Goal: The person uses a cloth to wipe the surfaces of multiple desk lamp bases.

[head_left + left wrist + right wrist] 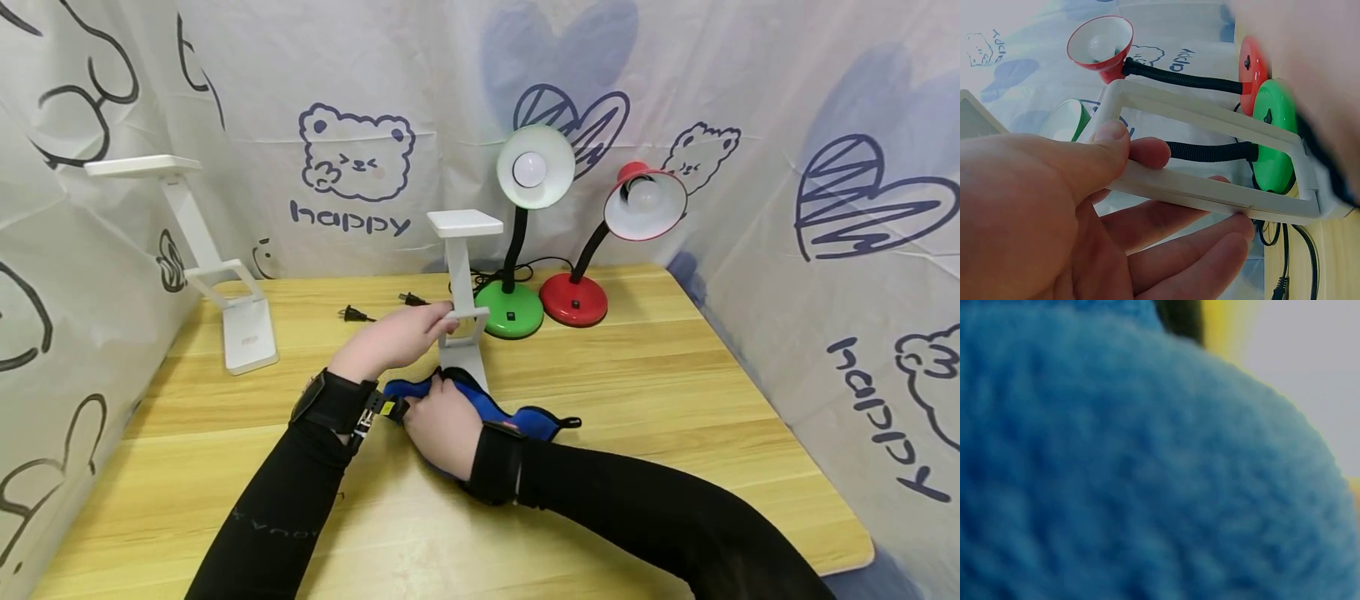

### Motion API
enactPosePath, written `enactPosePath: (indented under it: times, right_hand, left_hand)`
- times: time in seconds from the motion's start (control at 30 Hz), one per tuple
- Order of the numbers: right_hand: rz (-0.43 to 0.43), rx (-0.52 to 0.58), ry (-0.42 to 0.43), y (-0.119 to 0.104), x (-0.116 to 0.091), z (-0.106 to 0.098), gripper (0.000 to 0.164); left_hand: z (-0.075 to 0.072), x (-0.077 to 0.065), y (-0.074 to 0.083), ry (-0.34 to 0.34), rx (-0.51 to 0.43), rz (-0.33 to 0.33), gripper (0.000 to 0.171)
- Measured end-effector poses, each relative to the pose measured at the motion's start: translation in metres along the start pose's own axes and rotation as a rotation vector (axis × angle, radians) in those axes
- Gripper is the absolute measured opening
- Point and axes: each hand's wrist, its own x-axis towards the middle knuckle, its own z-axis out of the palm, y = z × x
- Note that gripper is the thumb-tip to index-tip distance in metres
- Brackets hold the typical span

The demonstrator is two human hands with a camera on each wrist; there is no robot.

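My left hand (397, 337) grips the folding frame of a white desk lamp (458, 267), near the middle of the table. In the left wrist view, thumb and index finger pinch one bar of that frame (1210, 194), the other fingers lying along it. Just in front, my right hand (444, 429) holds a blue cloth (536, 422) with black edging against the foot of the lamp (463, 358). The fuzzy blue cloth (1147, 462) fills most of the right wrist view, blurred. The right fingertips are partly hidden in its folds.
A second white lamp (250, 333) stands at the left. Behind the held lamp are a green lamp (510, 310) and a red lamp (573, 300) with black bendable necks. Black plugs (354, 314) and cords lie nearby. Printed curtains surround the wooden table (637, 392).
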Motion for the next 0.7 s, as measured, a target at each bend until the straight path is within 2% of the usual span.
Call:
enactPosePath:
  times: [0.17,0.3,0.53,0.7]
  right_hand:
    - [-0.058,0.028,0.03,-0.006,-0.026,-0.014,0.02]
    - [-0.074,0.076,0.036,-0.005,-0.033,-0.018,0.022]
    - [0.028,0.056,0.14,0.009,-0.011,-0.005,0.027]
    - [0.04,0.058,0.165,0.017,0.009,0.009,0.027]
  left_hand:
    - [0.001,0.001,-0.001,0.002,0.005,0.001,0.03]
    - [0.0,0.001,-0.003,0.0,0.009,-0.003,0.031]
    - [0.0,-0.001,-0.002,-0.001,0.013,0.007,0.027]
    - [0.001,-0.001,0.0,0.011,0.03,0.015,0.026]
